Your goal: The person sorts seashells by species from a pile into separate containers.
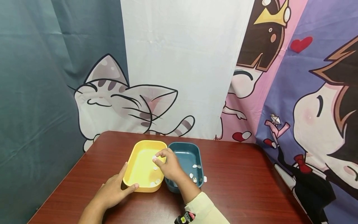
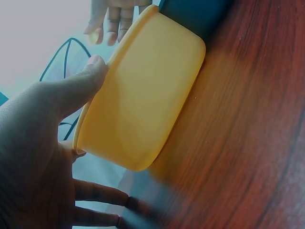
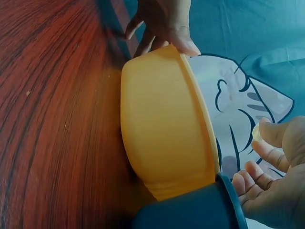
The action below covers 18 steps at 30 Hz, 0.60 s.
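A yellow plastic bin (image 1: 144,189) sits on the table, a few small white pieces (image 1: 155,168) inside. My left hand (image 1: 113,191) straddles its near left corner, thumb along the front rim and forefinger by the left side. In the left wrist view two other fingers (image 2: 100,192) stretch out straight beside the bin. Over the bin's right side, my right hand (image 1: 170,165) pinches a small white piece (image 1: 154,158) between thumb and forefinger. That piece looks pale and translucent in the right wrist view. A dark blue bin (image 1: 202,165), with several similar pieces, stands against the yellow one.
One white piece (image 1: 205,179) shows just outside the blue bin's right rim. The reddish-brown wooden table (image 1: 237,186) extends to both sides. Behind it hangs a printed cloth backdrop (image 1: 179,46) with a cartoon cat. A dark device (image 1: 185,217) is strapped near the right sleeve.
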Each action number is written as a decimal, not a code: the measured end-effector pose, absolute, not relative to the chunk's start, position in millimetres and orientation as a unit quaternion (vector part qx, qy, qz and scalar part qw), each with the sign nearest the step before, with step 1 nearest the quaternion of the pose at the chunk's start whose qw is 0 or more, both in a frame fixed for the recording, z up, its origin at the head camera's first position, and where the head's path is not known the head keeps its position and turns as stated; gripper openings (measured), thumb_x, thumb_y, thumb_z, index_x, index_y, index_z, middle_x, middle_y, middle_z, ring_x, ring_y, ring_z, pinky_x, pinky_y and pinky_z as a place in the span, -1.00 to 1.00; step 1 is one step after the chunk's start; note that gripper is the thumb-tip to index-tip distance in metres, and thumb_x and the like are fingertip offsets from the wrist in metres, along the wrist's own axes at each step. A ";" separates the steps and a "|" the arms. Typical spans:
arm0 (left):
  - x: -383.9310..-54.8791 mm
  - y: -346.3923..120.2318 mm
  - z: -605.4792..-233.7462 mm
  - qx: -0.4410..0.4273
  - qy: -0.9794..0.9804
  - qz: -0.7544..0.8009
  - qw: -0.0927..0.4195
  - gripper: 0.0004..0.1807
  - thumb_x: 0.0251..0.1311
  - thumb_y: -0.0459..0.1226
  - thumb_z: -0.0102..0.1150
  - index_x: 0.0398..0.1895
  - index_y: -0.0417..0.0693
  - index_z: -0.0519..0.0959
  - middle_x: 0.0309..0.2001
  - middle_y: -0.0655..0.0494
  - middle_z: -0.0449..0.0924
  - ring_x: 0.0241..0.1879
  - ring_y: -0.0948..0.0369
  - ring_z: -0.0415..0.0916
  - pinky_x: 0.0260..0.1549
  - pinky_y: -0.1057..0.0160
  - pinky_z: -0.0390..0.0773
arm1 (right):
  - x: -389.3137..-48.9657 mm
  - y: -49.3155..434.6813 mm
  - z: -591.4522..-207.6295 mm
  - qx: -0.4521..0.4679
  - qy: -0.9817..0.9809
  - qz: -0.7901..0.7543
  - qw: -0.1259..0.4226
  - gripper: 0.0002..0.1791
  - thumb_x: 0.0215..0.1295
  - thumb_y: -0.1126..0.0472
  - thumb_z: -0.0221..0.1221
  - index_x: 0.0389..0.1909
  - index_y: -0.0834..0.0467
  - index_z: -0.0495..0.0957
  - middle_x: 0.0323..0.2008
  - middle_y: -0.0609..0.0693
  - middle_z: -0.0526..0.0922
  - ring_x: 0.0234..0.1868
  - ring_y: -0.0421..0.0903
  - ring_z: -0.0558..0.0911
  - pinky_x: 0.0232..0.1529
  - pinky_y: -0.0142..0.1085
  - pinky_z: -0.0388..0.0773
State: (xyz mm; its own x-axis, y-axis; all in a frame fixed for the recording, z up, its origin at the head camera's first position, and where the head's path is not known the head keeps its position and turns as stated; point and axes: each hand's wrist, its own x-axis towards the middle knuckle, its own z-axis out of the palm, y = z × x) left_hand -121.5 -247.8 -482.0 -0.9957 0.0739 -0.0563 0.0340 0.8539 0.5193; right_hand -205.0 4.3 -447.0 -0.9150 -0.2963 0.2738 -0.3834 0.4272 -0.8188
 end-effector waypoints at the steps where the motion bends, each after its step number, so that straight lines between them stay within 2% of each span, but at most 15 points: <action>1: -121.4 -247.7 -482.4 0.028 0.962 0.268 0.037 0.27 0.37 0.42 0.19 0.82 -0.11 -0.12 0.51 -0.46 0.43 0.47 -0.39 0.46 0.19 -0.72 0.38 | -204.7 3.2 -447.2 0.203 -0.843 0.497 0.045 -0.88 0.48 0.21 0.41 -0.11 0.18 0.75 -0.03 0.15 0.63 0.10 0.13 0.62 0.03 -0.18 0.53; 8: -120.6 -247.0 -481.7 0.031 0.962 0.270 0.028 0.26 0.37 0.41 0.21 0.82 -0.11 -0.11 0.51 -0.45 0.44 0.47 -0.37 0.47 0.19 -0.71 0.39 | -203.9 -2.7 -447.9 0.202 -0.839 0.503 0.044 -0.87 0.46 0.20 0.43 -0.10 0.17 0.76 -0.01 0.14 0.65 0.09 0.08 0.61 0.08 -0.10 0.56; 18: -120.4 -246.9 -481.2 0.030 0.962 0.269 0.030 0.26 0.36 0.41 0.20 0.82 -0.10 -0.11 0.51 -0.44 0.45 0.47 -0.37 0.47 0.20 -0.68 0.41 | -202.6 -2.1 -445.6 0.192 -0.844 0.499 0.041 -0.79 0.42 0.23 0.46 -0.03 0.22 0.76 0.04 0.13 0.65 0.12 0.10 0.63 0.06 -0.14 0.58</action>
State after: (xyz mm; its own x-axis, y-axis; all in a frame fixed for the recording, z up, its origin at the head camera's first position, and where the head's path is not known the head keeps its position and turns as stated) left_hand -120.4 -246.9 -481.2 -0.9963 0.0746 -0.0420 0.0421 0.8537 0.5191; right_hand -202.6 -2.1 -445.6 -0.9229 -0.2836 0.2606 -0.3649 0.4275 -0.8271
